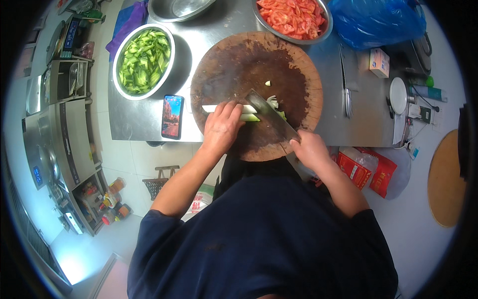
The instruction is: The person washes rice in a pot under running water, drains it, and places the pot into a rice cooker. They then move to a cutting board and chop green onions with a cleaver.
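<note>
My left hand point(223, 125) presses two lengths of scallion or leek point(249, 108), one white and one greenish, onto the round wooden chopping block point(224, 56). In my right hand point(310, 148) is the handle of a cleaver point(272, 116), its broad blade slanting up and left beside the cut ends of the stalks. Right of the blade lie some cut white pieces point(272, 101) and a few green bits point(282, 114). A small pale piece point(267, 83) lies farther up the block.
A bowl of cut green vegetable point(143, 61) and a phone point(172, 116) are at the left. Behind the block stand an empty metal bowl point(179, 9) and a bowl of cut tomatoes point(289, 18). A blue plastic bag point(377, 22), another blade point(347, 82) and a tissue box point(379, 62) are at the right.
</note>
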The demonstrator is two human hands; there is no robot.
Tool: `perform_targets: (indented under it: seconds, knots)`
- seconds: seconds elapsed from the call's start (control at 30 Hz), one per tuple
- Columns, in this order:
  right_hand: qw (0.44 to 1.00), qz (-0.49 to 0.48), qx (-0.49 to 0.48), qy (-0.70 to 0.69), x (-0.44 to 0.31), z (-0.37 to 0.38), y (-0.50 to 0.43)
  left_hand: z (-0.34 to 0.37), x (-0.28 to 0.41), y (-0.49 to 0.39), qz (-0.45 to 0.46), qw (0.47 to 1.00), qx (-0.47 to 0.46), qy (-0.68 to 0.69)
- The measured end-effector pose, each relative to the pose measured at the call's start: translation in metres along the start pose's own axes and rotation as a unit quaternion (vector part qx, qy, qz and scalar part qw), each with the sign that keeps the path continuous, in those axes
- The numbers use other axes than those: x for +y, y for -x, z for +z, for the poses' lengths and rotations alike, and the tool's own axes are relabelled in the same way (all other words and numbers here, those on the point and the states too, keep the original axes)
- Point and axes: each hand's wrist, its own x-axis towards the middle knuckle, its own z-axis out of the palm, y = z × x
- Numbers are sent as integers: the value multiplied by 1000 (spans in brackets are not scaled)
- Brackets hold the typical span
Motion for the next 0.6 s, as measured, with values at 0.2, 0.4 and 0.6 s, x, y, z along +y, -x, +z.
perform_targets:
  seconds: [0.2, 0.4, 0.6]
  knots:
    - [999, 42, -15, -10, -9, -5, 5, 1, 29, -13, 9, 999, -36, 16]
    - [1000, 5, 20, -8, -8, -3, 7, 2, 28, -17, 35, 997, -73, -17]
    - [999, 1, -20, 34, -22, -28, 29, 2, 31, -23, 41, 995, -87, -37]
